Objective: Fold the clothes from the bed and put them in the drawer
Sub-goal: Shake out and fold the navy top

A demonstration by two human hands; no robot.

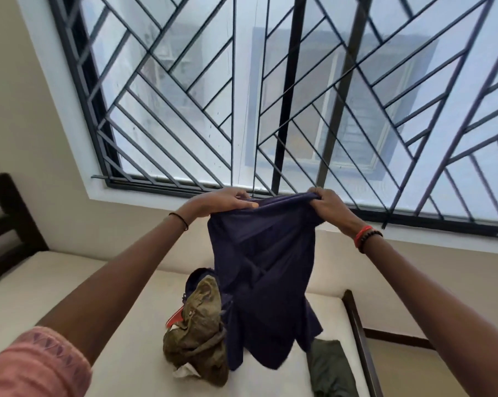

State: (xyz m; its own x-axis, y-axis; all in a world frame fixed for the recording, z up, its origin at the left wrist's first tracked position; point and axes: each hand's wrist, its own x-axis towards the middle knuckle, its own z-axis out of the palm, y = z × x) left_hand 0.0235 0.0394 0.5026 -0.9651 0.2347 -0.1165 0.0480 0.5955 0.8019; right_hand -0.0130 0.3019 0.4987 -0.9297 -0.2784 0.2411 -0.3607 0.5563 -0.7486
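Navy shirt (262,267), pinched by fingers (237,194) of left hand (225,202) and right hand (332,209), partly hides olive clothes pile (199,325) on mattress (127,325).

Your left hand (224,200) and right hand (329,202) pinch the navy shirt's (263,270) top edge. It hangs below your fingers (313,193). Below them, an olive garment (200,333) lies crumpled on the bed (70,285).

We hold the navy garment (265,267) up by its top edge, our left hand (222,202) and right hand (332,209) each gripping a corner, so it hangs creased above the cream bed (70,287), where a crumpled olive garment (197,333) lies heaped and a dark green garment (329,368) lies flat near the right edge.
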